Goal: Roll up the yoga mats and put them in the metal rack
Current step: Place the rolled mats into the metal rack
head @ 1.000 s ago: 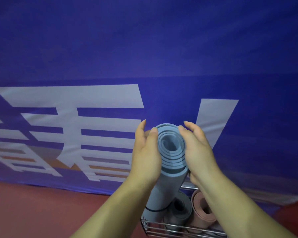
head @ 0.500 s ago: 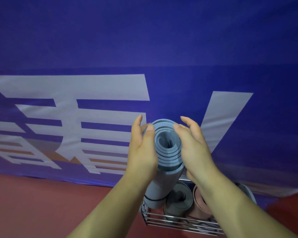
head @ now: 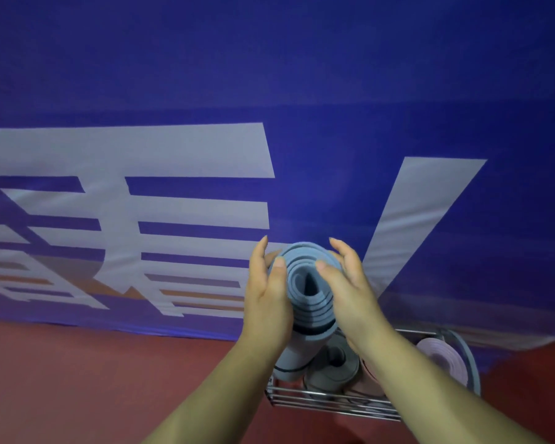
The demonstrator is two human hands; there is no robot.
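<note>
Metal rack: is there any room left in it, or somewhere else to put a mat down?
The wire metal rack looks crowded: the held blue-grey rolled mat, a grey roll and a pink roll fill what shows of it. Bare red floor lies left of it, below the blue banner.

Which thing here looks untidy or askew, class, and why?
The blue mat, gripped by the left hand and right hand at the metal rack, is coiled loosely: gaps show between its layers at the top end. Nothing looks damaged.
</note>
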